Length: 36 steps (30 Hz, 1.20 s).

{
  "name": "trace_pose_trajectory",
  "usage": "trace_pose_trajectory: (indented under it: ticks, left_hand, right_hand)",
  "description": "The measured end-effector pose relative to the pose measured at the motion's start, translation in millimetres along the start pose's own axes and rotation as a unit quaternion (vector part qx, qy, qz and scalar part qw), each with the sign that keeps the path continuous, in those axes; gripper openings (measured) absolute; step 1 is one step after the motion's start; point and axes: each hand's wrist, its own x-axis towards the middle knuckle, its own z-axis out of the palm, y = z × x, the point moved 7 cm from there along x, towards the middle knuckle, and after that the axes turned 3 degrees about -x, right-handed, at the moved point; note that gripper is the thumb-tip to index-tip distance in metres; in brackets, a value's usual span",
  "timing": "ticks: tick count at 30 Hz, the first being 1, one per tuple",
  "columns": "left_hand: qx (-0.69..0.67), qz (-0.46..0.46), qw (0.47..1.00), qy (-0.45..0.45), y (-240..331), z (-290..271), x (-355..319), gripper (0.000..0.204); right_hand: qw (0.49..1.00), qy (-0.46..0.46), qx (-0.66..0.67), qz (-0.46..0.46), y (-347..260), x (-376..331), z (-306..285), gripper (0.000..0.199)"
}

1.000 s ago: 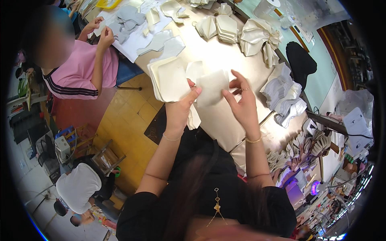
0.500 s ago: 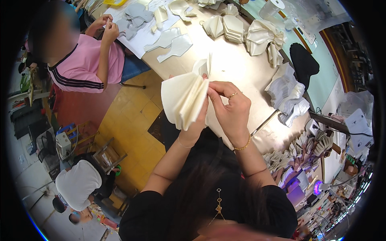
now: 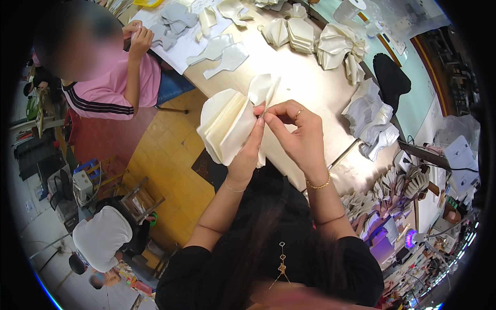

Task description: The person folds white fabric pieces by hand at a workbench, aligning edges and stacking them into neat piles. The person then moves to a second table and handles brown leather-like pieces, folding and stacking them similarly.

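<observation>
A fanned bundle of cream, leaf-shaped fabric pieces [image 3: 223, 126] is gripped in my left hand [image 3: 247, 155], its layers splayed out to the left. Further cream pieces stand up past my fingers, over the table. My right hand [image 3: 298, 132], with a ring on one finger, pinches at the narrow middle of the bundle, thumb and forefinger meeting close to my left fingertips. Whether a separate small thing is between those fingers I cannot make out. Both hands are raised above the table's near edge.
Cream bundles [image 3: 299, 36] and a gathered bundle [image 3: 341, 49] lie at the table's far side. White stacked pieces [image 3: 369, 113] and a black shape [image 3: 391, 82] are to the right. Flat grey-white cutouts [image 3: 227, 59] lie ahead. A person in pink [image 3: 116, 82] sits at the left.
The bundle has tilted and turned leftward, its layers opening wider. My right hand has shifted slightly, its fingertips still at the bundle's middle.
</observation>
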Motion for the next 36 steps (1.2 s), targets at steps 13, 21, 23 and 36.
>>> trace_pose_trajectory:
  ticks: [13, 21, 23, 36]
  left_hand:
    - [-0.04, -0.15, 0.987, -0.043, -17, -12, 6, 0.018]
    - [-0.046, -0.183, 0.981, 0.049, -24, -17, 8, 0.019]
    - [-0.054, -0.153, 0.986, 0.032, -22, -11, 5, 0.02]
    - [-0.069, -0.063, 0.974, 0.208, -22, -85, 39, 0.018]
  right_hand:
    - [0.976, -0.182, 0.052, 0.112, 28, -1, 2, 0.009]
    - [0.973, -0.085, 0.209, 0.054, 49, -4, 13, 0.028]
    - [0.982, -0.055, 0.168, 0.064, 53, -8, 19, 0.033]
    - [0.925, 0.289, 0.213, 0.126, 152, -19, -115, 0.006]
